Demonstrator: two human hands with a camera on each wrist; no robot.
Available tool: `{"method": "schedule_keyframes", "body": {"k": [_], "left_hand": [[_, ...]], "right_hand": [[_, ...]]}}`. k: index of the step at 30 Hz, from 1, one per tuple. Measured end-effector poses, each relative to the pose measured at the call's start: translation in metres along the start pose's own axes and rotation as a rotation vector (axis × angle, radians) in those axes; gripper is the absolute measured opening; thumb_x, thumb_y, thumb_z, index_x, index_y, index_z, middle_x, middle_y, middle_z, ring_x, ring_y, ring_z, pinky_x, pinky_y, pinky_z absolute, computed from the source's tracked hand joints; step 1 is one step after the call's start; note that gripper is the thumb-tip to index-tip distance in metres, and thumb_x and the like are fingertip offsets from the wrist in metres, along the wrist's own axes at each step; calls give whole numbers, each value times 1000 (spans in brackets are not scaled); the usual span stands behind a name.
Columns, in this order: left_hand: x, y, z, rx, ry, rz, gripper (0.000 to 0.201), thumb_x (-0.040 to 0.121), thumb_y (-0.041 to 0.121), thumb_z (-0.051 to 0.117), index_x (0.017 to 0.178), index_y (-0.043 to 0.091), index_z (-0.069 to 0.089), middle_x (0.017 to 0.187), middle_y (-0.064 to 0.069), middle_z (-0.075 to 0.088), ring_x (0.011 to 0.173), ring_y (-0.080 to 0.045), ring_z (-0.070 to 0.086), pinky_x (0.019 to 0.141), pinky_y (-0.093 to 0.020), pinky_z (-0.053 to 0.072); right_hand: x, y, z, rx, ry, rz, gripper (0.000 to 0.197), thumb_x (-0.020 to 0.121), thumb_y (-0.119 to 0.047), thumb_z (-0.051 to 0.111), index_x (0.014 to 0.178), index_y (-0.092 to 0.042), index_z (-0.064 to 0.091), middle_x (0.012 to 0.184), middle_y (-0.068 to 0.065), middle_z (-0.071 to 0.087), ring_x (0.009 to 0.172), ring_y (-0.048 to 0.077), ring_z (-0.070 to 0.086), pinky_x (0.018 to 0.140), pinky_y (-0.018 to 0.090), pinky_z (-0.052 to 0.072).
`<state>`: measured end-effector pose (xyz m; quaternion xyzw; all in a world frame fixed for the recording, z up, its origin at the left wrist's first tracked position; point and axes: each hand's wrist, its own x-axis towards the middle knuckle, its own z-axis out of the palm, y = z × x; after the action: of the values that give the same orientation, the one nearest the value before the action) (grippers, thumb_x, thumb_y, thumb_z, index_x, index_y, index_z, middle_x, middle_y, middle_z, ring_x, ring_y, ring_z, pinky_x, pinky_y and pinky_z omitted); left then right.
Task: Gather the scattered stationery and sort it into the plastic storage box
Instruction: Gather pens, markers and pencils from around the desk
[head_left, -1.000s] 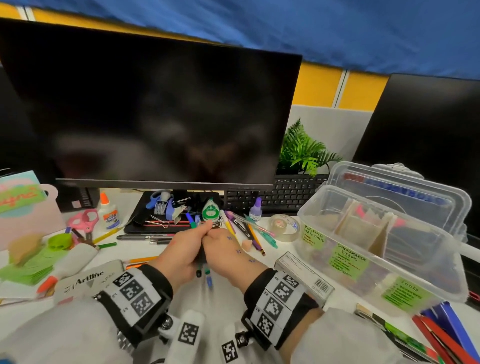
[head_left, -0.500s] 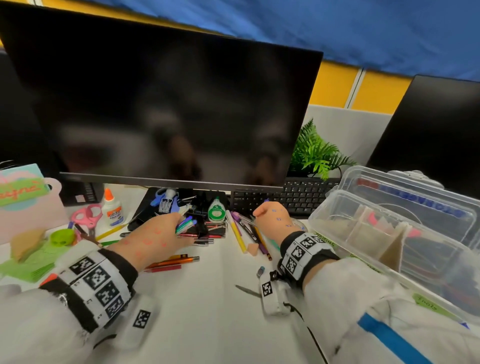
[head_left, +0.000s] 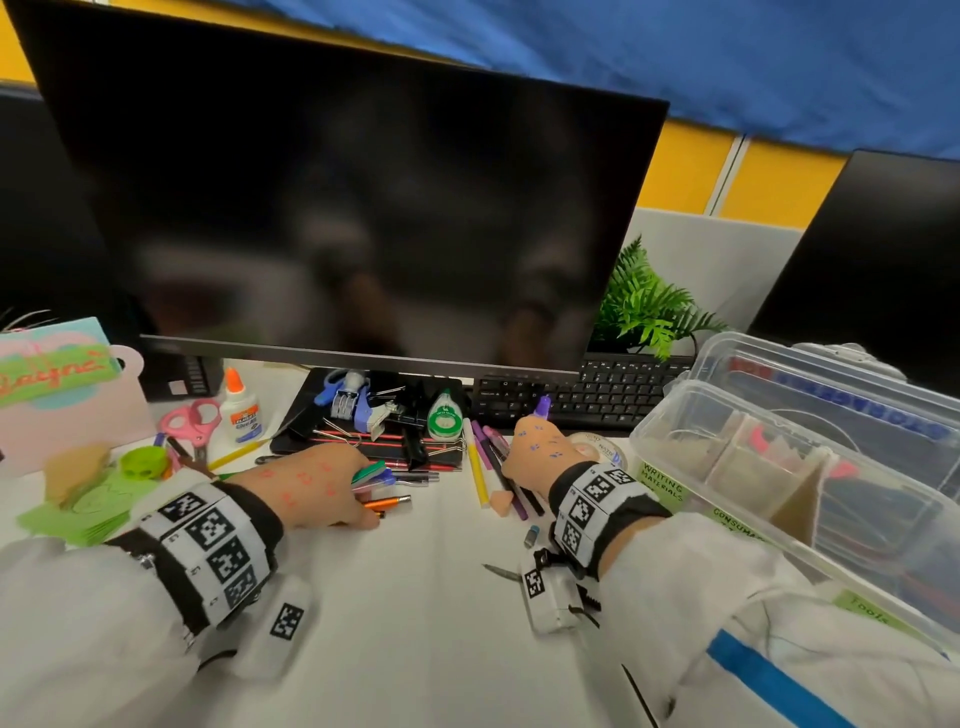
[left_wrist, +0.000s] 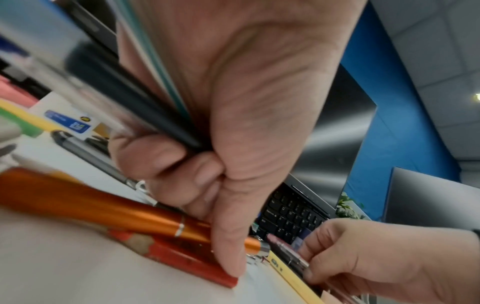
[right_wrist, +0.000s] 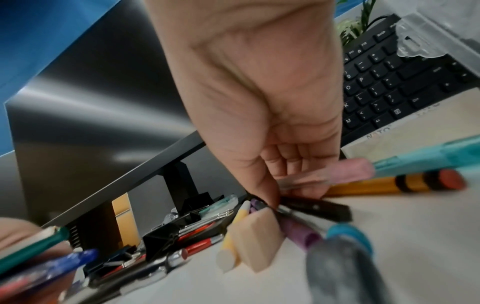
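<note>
While my left hand (head_left: 317, 486) grips a bundle of pens (head_left: 373, 474), its thumb presses an orange pen (left_wrist: 109, 207) and red pencil (left_wrist: 182, 257) on the desk (head_left: 415, 597) — my right hand (head_left: 545, 449) pinches pens approx. mid-desk; storage box (head_left: 779, 499) sits far right, lid open.

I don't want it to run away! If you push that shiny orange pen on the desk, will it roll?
Probably yes: the orange pen has a round, smooth, metallic-looking barrel, so it should roll sideways and may feel slippery. For now the left hand has a fingertip on it, and a red pencil lies against it, which may block it.
</note>
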<state>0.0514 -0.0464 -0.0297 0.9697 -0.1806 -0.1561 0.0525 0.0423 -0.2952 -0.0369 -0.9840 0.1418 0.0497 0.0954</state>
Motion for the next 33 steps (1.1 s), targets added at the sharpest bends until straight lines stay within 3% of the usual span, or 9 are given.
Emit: {"method": "schedule_keyframes", "body": {"k": [6,9,12,15,19,23,25,29,33], "left_hand": [[1,0,2,-254,66,-23,34,84,53,72,103,26,64,94,5,67,84,-11,64,74,-25,51],[6,2,1,-448,93,-50,33,86,52,71,97,22,64,78,2,66,67,-12,61,62,-26,48],[7,10,0,-881,81,7,32,89,45,72,92,14,63,66,0,51,53,-11,43,52,-24,40],[5,24,-6,-1326,54,79,26,94,34,68,87,11,59,59,4,50,48,-7,37,44,-20,33],[2,37,-10,-1621,49,42,26,95,35,67,88,10,60,61,3,48,47,-6,34,40,-17,31],[-3,31,-13,-1850,-30,-5,38,93,55,58,97,17,61,67,3,48,48,-5,33,40,-17,31],[-4,23,-15,-1809,81,-29,48,88,66,55,95,19,58,65,5,44,48,-6,33,40,-18,32],[-11,12,-20,-1098,589,101,35,86,51,71,83,17,64,67,-3,56,62,-11,51,58,-25,42],[-18,26,-28,-690,289,248,34,67,49,86,88,27,70,77,5,69,73,-15,65,63,-32,53]], "right_hand": [[3,-6,0,287,-53,109,31,100,-16,46,126,-2,56,129,19,56,98,28,61,73,32,47],[1,-13,1,655,7,152,16,95,-19,51,104,-9,60,109,17,59,72,25,59,59,32,50],[-17,-17,-2,1049,-92,149,13,87,-20,60,85,-9,55,76,13,51,49,22,46,48,30,40],[-39,-25,-2,1343,-261,-4,26,83,-27,77,90,-10,58,66,6,48,43,11,31,40,23,28],[-53,-33,3,1235,-283,-145,49,70,-48,84,100,-13,68,74,9,47,45,9,25,40,22,26],[-61,-28,-9,1098,-251,-248,28,87,-26,76,101,-3,67,67,6,70,41,8,35,41,21,30],[-65,-25,-22,920,-167,-304,21,88,-25,74,98,-7,69,78,8,75,38,5,47,38,21,39],[-59,-22,-40,722,-35,-320,16,79,-32,82,83,-17,76,59,-6,63,49,3,56,54,19,48],[-53,-31,-44,817,-76,-329,22,73,-40,85,79,-20,78,63,1,64,58,16,54,58,32,47]]}}
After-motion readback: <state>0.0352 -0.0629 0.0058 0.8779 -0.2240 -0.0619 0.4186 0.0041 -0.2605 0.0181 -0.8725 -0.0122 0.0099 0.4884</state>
